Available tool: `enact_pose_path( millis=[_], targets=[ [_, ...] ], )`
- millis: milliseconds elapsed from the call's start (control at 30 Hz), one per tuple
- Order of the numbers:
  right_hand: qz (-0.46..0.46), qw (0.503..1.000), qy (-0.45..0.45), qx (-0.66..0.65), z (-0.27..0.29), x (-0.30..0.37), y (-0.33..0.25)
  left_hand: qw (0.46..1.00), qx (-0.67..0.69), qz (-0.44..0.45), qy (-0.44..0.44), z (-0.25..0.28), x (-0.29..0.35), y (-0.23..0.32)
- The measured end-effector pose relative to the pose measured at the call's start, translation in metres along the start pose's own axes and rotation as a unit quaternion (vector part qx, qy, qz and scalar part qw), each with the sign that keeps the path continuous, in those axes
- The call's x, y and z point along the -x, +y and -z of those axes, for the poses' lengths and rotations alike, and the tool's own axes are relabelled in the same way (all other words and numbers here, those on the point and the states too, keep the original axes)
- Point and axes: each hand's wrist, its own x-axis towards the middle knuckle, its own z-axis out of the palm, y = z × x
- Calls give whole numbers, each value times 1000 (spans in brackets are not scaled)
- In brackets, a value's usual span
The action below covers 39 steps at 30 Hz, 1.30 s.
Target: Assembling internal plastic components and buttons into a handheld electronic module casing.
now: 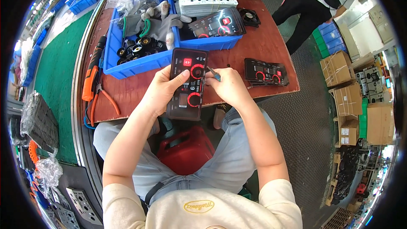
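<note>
My left hand is closed on the left edge of a black front panel with red rings and white markings. The thumb lies across its face; the fingers are hidden behind it. The panel is tilted upright, over the front of the reddish-brown table. By its right edge, my right hand pinches a slim, pointed tool with a teal handle; its exact kind is not clear. The tip is close to the panel's edge, and I cannot tell whether they touch.
Blue bins hold black knobs, grey gloves and panels. Bundled panels are piled behind. More black panels lie at right. An orange-handled power screwdriver and pliers lie left. Another person stands at far right.
</note>
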Motion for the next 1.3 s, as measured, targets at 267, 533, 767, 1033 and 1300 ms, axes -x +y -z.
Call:
enact_pose_path(
  millis=[267,533,767,1033,1300],
  targets=[
    [17,998,29,56,-2,-5,3,1000,-2,-14,19,5,-2,-1],
    [32,997,25,60,-6,-3,10,999,21,-22,33,9,-5,-5],
    [-75,951,-119,-274,3,8,-10,998,38,-40,43,-3,-9,-13],
    [26,994,18,-101,7,10,-9,999,13,34,-13,-3,-3,-25],
    [143,965,87,200,7,25,-25,998,-38,-36,44,-1,-7,-26]
  ],
)
